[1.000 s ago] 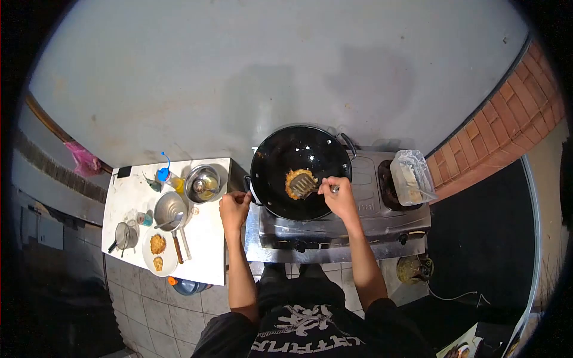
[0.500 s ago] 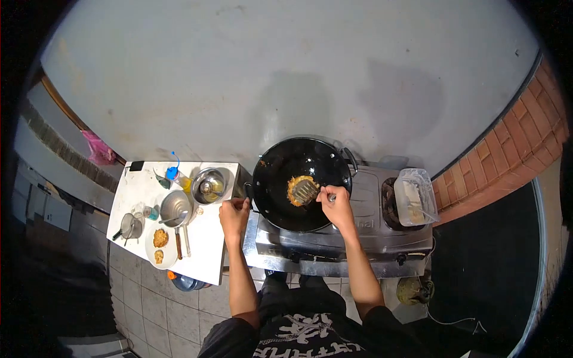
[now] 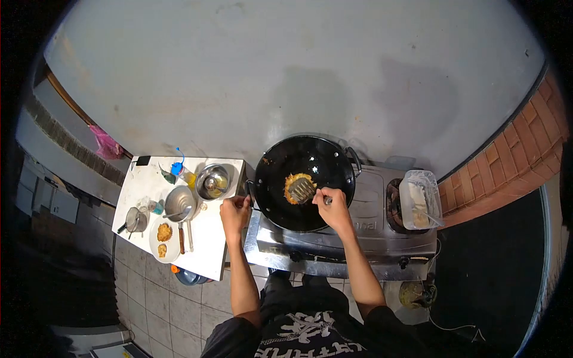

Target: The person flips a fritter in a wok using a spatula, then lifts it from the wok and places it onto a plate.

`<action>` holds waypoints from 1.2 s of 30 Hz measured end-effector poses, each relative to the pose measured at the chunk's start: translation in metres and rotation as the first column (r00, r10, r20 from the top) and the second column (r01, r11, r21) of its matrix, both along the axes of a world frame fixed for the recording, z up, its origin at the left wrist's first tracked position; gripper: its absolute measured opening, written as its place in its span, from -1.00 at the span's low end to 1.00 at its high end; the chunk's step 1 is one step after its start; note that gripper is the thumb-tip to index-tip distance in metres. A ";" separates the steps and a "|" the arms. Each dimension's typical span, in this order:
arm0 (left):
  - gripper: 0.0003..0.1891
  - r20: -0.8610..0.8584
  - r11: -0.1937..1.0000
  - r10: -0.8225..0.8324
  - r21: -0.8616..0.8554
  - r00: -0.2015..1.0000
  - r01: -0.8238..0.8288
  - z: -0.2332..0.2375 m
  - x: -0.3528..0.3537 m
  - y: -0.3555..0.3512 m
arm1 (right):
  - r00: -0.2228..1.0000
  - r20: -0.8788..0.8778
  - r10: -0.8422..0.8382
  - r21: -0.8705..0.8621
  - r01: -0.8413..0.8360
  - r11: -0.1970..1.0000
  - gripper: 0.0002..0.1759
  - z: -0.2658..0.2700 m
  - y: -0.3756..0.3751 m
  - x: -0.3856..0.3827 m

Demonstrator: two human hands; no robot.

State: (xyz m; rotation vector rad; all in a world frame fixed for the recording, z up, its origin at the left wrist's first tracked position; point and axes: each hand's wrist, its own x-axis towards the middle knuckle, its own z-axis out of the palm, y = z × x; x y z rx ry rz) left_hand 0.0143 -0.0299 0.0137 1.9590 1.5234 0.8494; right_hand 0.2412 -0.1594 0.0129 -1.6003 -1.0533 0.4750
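- A round black wok sits at the centre of the frame on a brushed stainless-steel stove; its inside looks dark and glossy
- In the wok lies one golden, rough-edged fritter, left of the wok's middle; a slotted metal spatula rests flat on its right half
- My view shows the right hand closed around the spatula's thin handle, over the wok's near rim
- The left hand is curled into a loose fist just beside the wok's left loop handle; I cannot tell whether it grips that handle
- Left of the stove stands a white table; on it are a white plate with two browned fried pieces, a shiny steel bowl, a steel ladle with a wooden grip and a bottle with a blue cap
- At the right of the frame a clear, rectangular plastic tub sits on the second burner; red brick runs behind it; the wall above is plain grey
- Against half a second ago both hands keep almost the same places and the spatula stays on the fritter; the left hand sits slightly nearer the wok handle; the whole scene has slid a little in the frame
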 end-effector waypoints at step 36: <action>-0.73 -0.014 0.983 -0.143 -0.117 0.990 0.141 0.011 -0.013 0.015 | 0.980 -0.065 -0.188 0.046 0.191 0.980 -0.75 -0.016 -0.014 -0.020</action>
